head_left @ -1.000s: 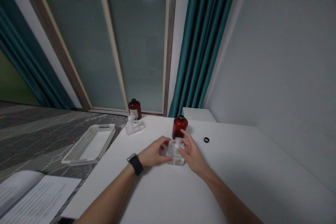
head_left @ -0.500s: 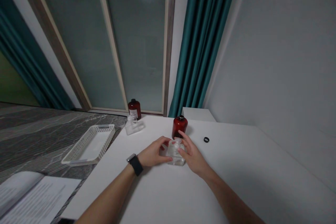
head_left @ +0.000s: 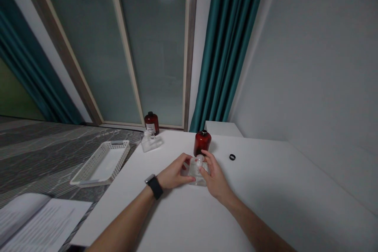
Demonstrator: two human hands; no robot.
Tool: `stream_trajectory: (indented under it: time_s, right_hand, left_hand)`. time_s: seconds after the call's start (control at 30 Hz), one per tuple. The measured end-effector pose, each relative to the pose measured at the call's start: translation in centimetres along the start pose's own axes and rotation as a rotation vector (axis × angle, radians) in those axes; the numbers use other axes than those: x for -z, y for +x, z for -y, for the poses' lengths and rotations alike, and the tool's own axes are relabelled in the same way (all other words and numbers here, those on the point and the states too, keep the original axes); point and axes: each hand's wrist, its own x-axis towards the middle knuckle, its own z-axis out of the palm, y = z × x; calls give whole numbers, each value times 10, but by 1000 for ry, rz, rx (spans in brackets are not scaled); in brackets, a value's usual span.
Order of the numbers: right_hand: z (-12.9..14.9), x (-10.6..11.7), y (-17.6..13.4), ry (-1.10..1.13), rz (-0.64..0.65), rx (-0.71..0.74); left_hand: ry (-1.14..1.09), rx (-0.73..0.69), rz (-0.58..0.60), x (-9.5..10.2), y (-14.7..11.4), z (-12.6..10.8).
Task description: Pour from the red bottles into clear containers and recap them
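Fingers of the left hand [head_left: 174,172] are curled around the near-left side of a clear bottle [head_left: 195,170], thumb low against its body, while those of the right hand [head_left: 217,179] bend about its shoulder and round top [head_left: 200,158]. Both sets are grasping, as far as I can make out from where I stand; how hard they press, I can't tell. It looks to me as though the left is there to steady the body, leaving the right free at the top.

The clear bottle sits on the white surface [head_left: 183,216], midway between the forearms and just in front of a dark red bottle [head_left: 202,141], probably kept so close to be within easy reach. Off to the right lies a small black ring [head_left: 232,157], well apart from the hands, likely out of their way. A second clear bottle [head_left: 151,144] rests at the far left, near a labelled bottle [head_left: 151,124].

As for the held one, it's see-through, squarish and broad at the base, narrowing up to that rounded top, with pale glints on its sides. Whether anything is inside, I can't say.
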Motion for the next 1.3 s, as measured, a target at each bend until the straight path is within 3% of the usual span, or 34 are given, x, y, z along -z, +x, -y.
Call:
stream_trajectory:
  time_s: [0.2,0.4,0.67,0.87,1.0,1.3]
  right_hand:
    - [5,3,1,-98,38,7]
    - [10,5,12,-81,-20,45]
    - [26,13,14,-153,88,128]
    - [31,3,9,-228,-16,249]
    - [34,-1,9,-288,-85,238]
    - [38,13,9,-292,57,192]
  left_hand:
    - [15,38,-23,-2,2,-1]
    - [13,57,-13,-2,2,1]
    - [-8,26,-6,-1,1,2]
    - [-4,24,-10,-1,1,2]
    - [-4,21,-12,-1,1,0]
    - [-1,32,-11,-1,1,1]
